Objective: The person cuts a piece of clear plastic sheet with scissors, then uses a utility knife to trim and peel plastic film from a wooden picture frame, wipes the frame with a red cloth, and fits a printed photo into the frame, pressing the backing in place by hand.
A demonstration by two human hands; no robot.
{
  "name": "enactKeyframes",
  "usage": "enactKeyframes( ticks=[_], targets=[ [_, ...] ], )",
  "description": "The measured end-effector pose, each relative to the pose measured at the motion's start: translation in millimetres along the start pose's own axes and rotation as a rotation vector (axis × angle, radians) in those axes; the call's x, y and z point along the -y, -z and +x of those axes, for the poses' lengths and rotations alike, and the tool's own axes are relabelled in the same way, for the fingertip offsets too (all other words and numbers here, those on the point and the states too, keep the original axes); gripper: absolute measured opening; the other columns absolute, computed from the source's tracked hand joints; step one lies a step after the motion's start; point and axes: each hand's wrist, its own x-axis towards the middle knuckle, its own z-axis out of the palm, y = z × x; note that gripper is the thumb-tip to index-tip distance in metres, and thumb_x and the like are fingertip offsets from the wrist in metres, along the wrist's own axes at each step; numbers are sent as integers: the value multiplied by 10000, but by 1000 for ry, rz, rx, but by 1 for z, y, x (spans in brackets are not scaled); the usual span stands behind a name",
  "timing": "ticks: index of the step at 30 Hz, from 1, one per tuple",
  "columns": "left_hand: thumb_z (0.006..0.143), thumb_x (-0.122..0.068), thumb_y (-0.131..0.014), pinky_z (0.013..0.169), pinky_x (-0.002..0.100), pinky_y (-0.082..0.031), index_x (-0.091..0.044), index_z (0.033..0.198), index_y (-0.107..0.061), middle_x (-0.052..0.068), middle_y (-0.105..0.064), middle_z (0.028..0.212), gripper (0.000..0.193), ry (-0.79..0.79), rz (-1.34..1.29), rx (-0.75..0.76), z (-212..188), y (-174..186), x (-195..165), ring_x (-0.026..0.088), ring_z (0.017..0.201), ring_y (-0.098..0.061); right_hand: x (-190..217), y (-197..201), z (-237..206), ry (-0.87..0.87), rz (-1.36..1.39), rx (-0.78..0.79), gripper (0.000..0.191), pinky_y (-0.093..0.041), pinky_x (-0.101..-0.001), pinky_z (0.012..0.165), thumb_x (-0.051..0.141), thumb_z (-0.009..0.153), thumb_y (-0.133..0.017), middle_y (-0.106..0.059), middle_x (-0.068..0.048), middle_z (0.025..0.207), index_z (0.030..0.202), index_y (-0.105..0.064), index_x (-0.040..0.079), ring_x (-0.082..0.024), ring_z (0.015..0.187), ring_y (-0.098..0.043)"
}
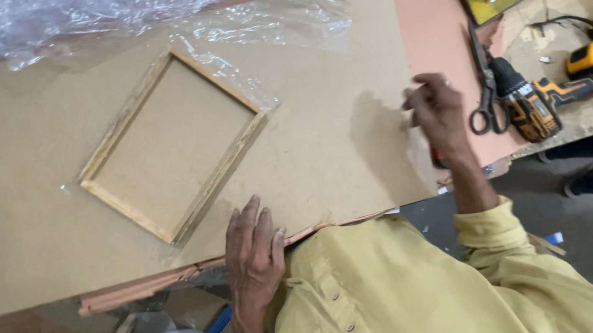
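Left hand: the left hand [253, 254] is laid flat, fingers spread a little, palm down on the near edge of the large tan rectangular fibreboard sheet [319, 109]; nothing is pinched.
Right hand: the right hand [438, 114] is curled at the sheet's right edge; a small dark-and-red object seems to be gripped beneath it, but what it is cannot be told.
Board: the sheet is lying flat on the salmon-pink bench [429, 9], long axis left to right across the view.
Frame: a small pale wooden rectangular frame [171, 145] is resting on the sheet, turned like a diamond; it lies up and to the left of the left hand, near but not touching; the left hand is clearly the nearer, the right well apart.
Wrapping: crumpled clear plastic film [134, 4] is spread over the far edge, reaching the frame's upper corner.
Tools: black-handled scissors [486, 97] and a yellow-and-black cordless drill [564, 86] are lying just right of the right hand.
Labels: no packages or signs can be made out.
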Motion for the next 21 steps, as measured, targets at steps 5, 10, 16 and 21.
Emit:
enactKeyframes(
  ticks=[5, 10, 16, 21],
  targets=[
    [870, -95, -738, 1130, 543, -447, 44, 1217, -651, 259, -589, 1374, 384, -70, -19, 11, 0, -22, -9, 446, 1256, -578, 32, -60, -59, 400, -161, 332, 327, -596, -392, 708, 93, 1001, -676, -724, -154, 973, 1302, -578, 12, -317, 824, -740],
    [918, -117, -739, 1203, 552, -415, 109, 1317, -617, 259, -574, 1456, 474, -93, 81, 18, 7, -29, -9, 433, 1367, -558, 70, -94, -95, 696, -315, 594, 407, -489, -454, 1047, 223, 1023, -651, -601, -168, 1341, 1365, -551, 27, -314, 1242, -612],
    [987, -204, -715, 1238, 602, -331, 119, 1483, -479, 318, -469, 1539, 638, 3, 123, -87, 9, -43, 28, 491, 1449, -436, 65, -108, -79, 632, -309, 441, 575, -394, -503, 1170, 150, 966, -654, -482, -199, 1537, 1488, -453, 14, -373, 1459, -452],
    [989, -310, -696, 1284, 598, -173, 109, 1564, -291, 343, -278, 1630, 818, 56, 234, 10, 18, -67, 49, 471, 1545, -240, 53, -137, -41, 602, -560, 496, 586, -215, -512, 1266, 188, 1073, -581, -342, -229, 1645, 1582, -357, 2, -373, 1544, -297]
  ],
)
